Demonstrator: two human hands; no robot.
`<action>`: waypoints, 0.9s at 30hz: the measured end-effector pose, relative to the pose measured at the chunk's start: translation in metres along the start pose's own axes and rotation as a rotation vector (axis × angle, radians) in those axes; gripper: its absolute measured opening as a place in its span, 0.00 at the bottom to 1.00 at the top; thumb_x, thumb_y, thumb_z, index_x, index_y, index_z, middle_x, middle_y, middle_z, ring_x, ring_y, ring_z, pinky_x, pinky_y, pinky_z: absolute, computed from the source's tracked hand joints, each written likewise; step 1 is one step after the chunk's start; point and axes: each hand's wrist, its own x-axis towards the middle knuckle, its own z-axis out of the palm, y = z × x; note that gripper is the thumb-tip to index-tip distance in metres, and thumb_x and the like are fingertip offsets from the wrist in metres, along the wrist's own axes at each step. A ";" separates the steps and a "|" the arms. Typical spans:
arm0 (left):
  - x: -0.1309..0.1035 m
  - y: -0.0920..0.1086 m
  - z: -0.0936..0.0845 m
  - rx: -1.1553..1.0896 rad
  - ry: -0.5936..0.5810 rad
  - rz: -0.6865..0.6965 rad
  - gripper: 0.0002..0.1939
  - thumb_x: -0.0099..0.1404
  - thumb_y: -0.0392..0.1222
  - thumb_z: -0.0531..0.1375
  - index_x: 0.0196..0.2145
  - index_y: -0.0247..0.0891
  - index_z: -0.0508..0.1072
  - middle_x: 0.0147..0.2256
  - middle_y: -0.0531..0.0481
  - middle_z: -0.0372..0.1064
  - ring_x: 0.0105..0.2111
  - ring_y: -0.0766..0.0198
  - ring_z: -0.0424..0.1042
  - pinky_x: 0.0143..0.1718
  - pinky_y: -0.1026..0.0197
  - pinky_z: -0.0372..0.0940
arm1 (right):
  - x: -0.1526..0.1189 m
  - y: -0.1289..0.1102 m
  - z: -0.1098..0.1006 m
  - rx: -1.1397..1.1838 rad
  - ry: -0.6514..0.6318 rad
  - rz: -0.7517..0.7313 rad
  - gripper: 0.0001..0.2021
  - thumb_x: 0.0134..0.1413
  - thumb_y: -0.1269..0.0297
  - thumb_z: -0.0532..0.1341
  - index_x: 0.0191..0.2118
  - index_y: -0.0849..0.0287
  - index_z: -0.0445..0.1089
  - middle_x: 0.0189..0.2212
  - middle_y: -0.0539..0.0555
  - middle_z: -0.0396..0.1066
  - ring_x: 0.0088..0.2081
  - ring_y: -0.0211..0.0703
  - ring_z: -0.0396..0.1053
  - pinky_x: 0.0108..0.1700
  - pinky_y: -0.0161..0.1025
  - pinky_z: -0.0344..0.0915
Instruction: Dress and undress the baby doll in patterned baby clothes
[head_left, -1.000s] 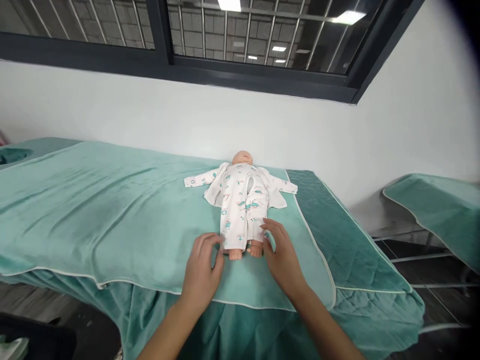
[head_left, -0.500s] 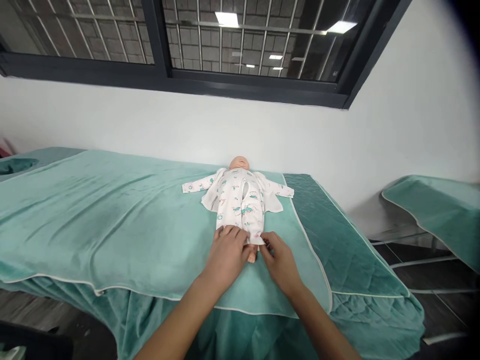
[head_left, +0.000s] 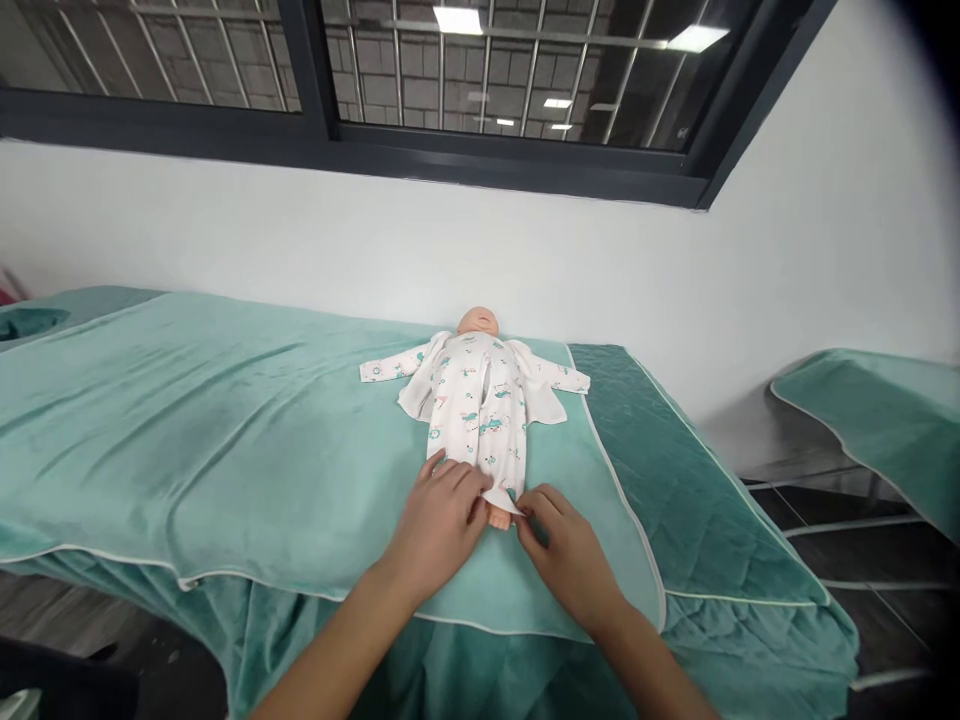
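A baby doll [head_left: 478, 321] lies on its back on the green sheet, its head toward the wall and its arms spread. It wears a white printed garment [head_left: 480, 400] with long sleeves and legs. My left hand [head_left: 442, 510] pinches the hem of one trouser leg from the left. From the right, my right hand [head_left: 561, 540] pinches the other edge of that same hem. Between my hands a bare doll foot [head_left: 499, 517] shows below the cuff. The other foot is hidden behind my left hand.
The green sheet [head_left: 225, 450] covers the bed, with a darker quilted cover [head_left: 690, 490] showing at right. A white wall [head_left: 300, 240] and dark-framed window [head_left: 525, 180] stand behind. Another green-covered surface [head_left: 877, 410] is at far right. A dark object [head_left: 67, 680] sits at lower left.
Both hands have moved slightly toward me with the hem. The trouser leg is drawn further down, covering more of the doll's leg.
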 end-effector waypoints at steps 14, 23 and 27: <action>-0.003 -0.085 0.002 -0.075 0.232 -0.192 0.15 0.67 0.32 0.50 0.47 0.41 0.71 0.45 0.46 0.71 0.48 0.55 0.68 0.51 0.49 0.66 | 0.019 0.041 -0.012 0.150 -0.034 0.028 0.10 0.67 0.63 0.51 0.35 0.55 0.66 0.33 0.52 0.68 0.36 0.43 0.68 0.39 0.41 0.67; 0.069 -0.134 0.019 0.152 -0.031 -0.005 0.15 0.64 0.34 0.57 0.47 0.39 0.76 0.52 0.40 0.70 0.62 0.49 0.58 0.64 0.44 0.54 | 0.117 0.081 0.022 -0.363 0.032 -0.145 0.14 0.60 0.72 0.55 0.50 0.61 0.71 0.49 0.62 0.69 0.53 0.54 0.62 0.56 0.51 0.61; 0.089 -0.142 0.023 0.017 -0.076 -0.017 0.12 0.62 0.37 0.57 0.41 0.40 0.78 0.48 0.43 0.73 0.54 0.51 0.67 0.59 0.50 0.60 | 0.130 0.089 0.026 -0.360 -0.028 -0.155 0.12 0.59 0.67 0.58 0.47 0.60 0.74 0.46 0.62 0.70 0.50 0.54 0.64 0.52 0.50 0.63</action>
